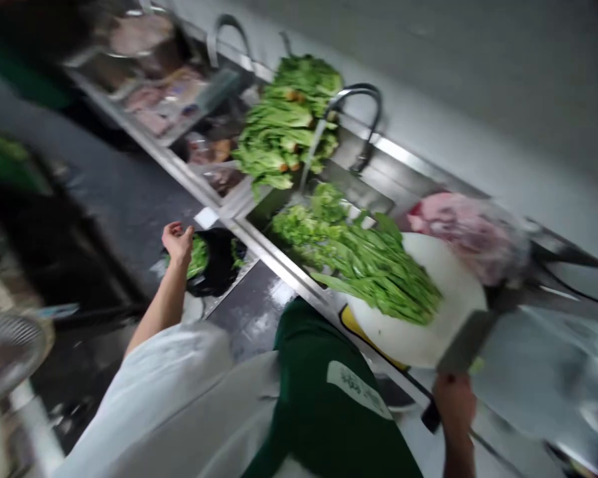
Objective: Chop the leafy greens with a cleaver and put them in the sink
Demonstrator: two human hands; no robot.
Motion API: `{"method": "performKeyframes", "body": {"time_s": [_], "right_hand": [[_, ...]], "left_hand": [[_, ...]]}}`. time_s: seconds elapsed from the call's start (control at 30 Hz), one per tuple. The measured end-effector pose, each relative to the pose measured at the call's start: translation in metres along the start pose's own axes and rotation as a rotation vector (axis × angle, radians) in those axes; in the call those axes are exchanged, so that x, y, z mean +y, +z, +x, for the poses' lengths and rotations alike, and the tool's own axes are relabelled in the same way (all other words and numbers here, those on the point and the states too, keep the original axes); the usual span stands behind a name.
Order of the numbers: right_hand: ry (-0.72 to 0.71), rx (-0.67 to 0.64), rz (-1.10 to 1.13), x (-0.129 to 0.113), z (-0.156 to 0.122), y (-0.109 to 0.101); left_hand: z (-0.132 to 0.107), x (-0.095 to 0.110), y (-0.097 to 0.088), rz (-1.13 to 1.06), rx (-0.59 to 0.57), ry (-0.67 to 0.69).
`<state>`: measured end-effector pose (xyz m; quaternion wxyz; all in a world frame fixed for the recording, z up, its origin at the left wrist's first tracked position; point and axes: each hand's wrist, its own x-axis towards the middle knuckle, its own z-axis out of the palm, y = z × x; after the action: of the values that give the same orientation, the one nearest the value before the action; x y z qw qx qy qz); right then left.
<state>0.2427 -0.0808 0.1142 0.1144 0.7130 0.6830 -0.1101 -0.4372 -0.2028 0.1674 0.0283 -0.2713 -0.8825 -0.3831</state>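
My right hand [456, 398] grips a cleaver [468, 342], its broad blade against the right edge of a round white cutting board [458, 279]. Long leafy greens [393, 265] lie bunched on the board, their leafy ends reaching over the sink to the left. Out to the left, my left hand [178, 244] hangs above a black-lined bin [219, 262], its fingers loosely bent and apart with nothing visible in them. Green scraps [198, 257] lie inside the bin.
A curved faucet [373, 96] arches over the sink [274, 202]. More greens [289, 119] are heaped behind it. Bagged meat [468, 229] sits behind the board. Trays of meat [154, 103] fill the counter at upper left. A person's green garment [24, 66] shows there.
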Motion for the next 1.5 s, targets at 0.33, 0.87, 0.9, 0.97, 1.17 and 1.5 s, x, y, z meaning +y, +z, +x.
{"method": "performKeyframes", "body": {"time_s": [0.33, 0.87, 0.9, 0.97, 1.17, 1.5], "right_hand": [[0.274, -0.089, 0.063, -0.014, -0.008, -0.005], [0.238, -0.062, 0.104, 0.033, -0.013, -0.006], [0.218, -0.051, 0.088, 0.038, -0.015, -0.007], [0.166, -0.029, 0.076, 0.045, -0.017, -0.011], [-0.005, 0.029, 0.113, 0.048, -0.014, -0.027], [-0.268, -0.01, 0.094, 0.045, 0.004, -0.038]], "left_hand": [[-0.279, 0.249, 0.241, -0.067, -1.018, 1.253], [-0.224, 0.276, 0.284, 0.169, -1.048, 1.625], [-0.23, 0.271, 0.277, 0.16, -1.01, 1.568], [-0.243, 0.263, 0.268, 0.121, -0.989, 1.483], [-0.267, 0.249, 0.266, -0.038, -1.032, 1.32], [-0.284, 0.251, 0.275, -0.046, -0.785, 0.879]]}}
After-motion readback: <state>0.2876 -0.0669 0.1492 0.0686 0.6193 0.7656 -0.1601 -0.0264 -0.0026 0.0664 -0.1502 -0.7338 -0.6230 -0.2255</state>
